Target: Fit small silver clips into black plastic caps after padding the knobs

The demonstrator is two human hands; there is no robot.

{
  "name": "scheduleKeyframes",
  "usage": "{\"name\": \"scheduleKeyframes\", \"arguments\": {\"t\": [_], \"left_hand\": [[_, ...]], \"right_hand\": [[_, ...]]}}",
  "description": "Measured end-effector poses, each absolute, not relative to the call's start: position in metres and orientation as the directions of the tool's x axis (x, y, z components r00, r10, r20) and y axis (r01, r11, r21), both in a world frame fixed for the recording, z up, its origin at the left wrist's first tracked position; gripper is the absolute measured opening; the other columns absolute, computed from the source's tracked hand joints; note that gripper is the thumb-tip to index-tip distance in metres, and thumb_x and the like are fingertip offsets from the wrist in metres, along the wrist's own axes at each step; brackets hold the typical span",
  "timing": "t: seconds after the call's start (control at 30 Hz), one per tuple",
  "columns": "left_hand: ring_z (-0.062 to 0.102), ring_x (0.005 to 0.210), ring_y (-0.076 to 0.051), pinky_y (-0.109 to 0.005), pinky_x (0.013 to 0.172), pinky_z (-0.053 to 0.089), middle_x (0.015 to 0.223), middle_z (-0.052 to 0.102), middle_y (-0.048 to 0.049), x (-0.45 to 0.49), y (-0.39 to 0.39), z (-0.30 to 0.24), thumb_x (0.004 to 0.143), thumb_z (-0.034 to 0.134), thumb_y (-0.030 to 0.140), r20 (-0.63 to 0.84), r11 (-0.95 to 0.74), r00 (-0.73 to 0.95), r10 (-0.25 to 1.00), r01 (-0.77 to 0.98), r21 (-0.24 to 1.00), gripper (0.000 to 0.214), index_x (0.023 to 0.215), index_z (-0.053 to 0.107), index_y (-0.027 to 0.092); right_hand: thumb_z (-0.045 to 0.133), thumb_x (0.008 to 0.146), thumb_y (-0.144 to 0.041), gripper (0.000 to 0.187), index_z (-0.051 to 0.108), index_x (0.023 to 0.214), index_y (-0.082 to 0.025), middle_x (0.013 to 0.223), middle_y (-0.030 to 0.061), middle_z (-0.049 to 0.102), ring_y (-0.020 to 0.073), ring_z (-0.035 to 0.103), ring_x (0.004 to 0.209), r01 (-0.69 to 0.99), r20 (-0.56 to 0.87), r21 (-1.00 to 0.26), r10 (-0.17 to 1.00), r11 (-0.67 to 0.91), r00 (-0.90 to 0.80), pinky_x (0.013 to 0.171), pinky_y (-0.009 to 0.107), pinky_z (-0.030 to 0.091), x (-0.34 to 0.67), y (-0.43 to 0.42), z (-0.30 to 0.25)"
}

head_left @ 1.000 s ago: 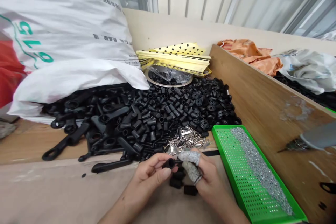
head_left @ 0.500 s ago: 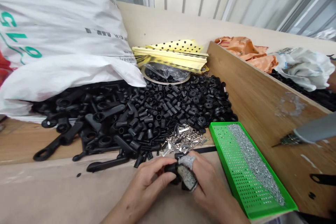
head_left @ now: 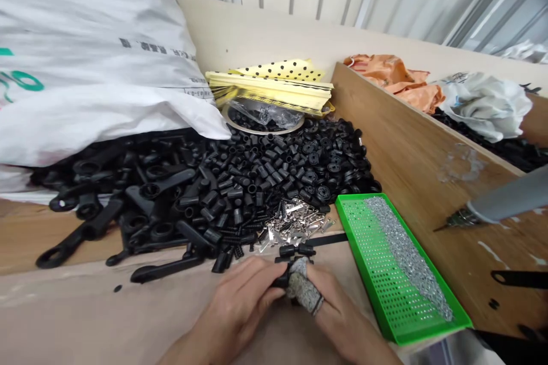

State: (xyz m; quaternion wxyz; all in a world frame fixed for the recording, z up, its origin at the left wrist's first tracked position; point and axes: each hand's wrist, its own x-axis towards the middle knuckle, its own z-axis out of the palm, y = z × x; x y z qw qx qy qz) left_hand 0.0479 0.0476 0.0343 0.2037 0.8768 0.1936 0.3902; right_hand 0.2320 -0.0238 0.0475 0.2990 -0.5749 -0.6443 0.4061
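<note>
- Left hand (head_left: pixel 242 299): at the near edge of the brown work surface (head_left: pixel 85 319), fingers curled shut around a small black part (head_left: pixel 281 282).
- Right hand (head_left: pixel 342 319): close beside the left, one digit sheathed in a grey knitted finger cot (head_left: pixel 305 292). The sheathed digit presses on the same small black part, gripping it from the right, so the part sits pinched between both hands, low over the surface.
- Loose black pieces (head_left: pixel 295 251): a few, lying just beyond the fingertips.
- Green perforated tray (head_left: pixel 368 239): to the right of the hands, set at a slant, with a strip of small silver bits (head_left: pixel 406 256) along its length.
- Silver metal clips (head_left: pixel 295 225): a small heap between the loose pieces and the black piles.
- Black levers (head_left: pixel 128 217): long, ring-ended, heaped at the left.
- Black sleeves (head_left: pixel 252 182): short tubes, centre heap.
- Black wheels (head_left: pixel 329 154): round, heaped at the right, touching the sleeves.
- Wooden divider (head_left: pixel 419 165): runs along the right, with a grey pointed tool (head_left: pixel 505 205) over it.
- White printed sack (head_left: pixel 85 68): slumped over the levers, far left.
- Yellow dotted packet (head_left: pixel 274 82): at the back, over a metal ring dish (head_left: pixel 265 120).
- Orange cloth (head_left: pixel 389 77) and white cloth (head_left: pixel 488 102): beyond the divider.
</note>
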Motion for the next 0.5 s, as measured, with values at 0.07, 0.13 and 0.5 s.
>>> {"name": "scheduleKeyframes", "arguments": {"t": [0.07,0.13,0.5], "left_hand": [[0.062,0.075,-0.016,-0.024,0.069,0.051,0.084,0.067,-0.0065,0.047,0.047,0.031,0.092,0.048,0.020,0.583,-0.832,0.633,0.508,0.185,0.524,0.023,0.113,0.056,0.015],[0.064,0.078,-0.015,-0.023,0.072,0.051,0.087,0.068,-0.0052,0.046,0.047,0.027,0.092,0.049,0.024,0.493,-0.752,0.649,0.579,0.193,0.630,0.024,0.114,0.057,0.018],[0.047,0.048,-0.009,-0.017,0.046,0.036,0.056,0.057,0.0043,0.047,0.048,0.040,0.089,0.047,0.044,-0.183,0.001,0.783,0.594,0.226,0.974,0.033,0.089,0.068,0.018]], "right_hand": [[0.036,0.091,-0.019,0.019,0.055,0.093,-0.023,0.099,0.0040,0.061,0.0194,0.055,0.099,0.496,-0.066,-0.868,0.984,0.026,-0.166,0.087,0.029,0.043,0.231,-0.023,0.049],[0.036,0.087,-0.014,0.021,0.054,0.093,-0.022,0.096,0.0045,0.060,0.0192,0.055,0.096,0.523,0.002,-0.844,0.977,0.116,-0.213,0.087,0.030,0.043,0.231,-0.020,0.051],[0.042,0.069,-0.011,0.016,0.051,0.080,-0.018,0.082,0.0090,0.057,0.0223,0.053,0.078,0.661,0.214,-0.593,0.882,0.459,-0.421,0.072,0.035,0.048,0.242,-0.019,0.035]]}}
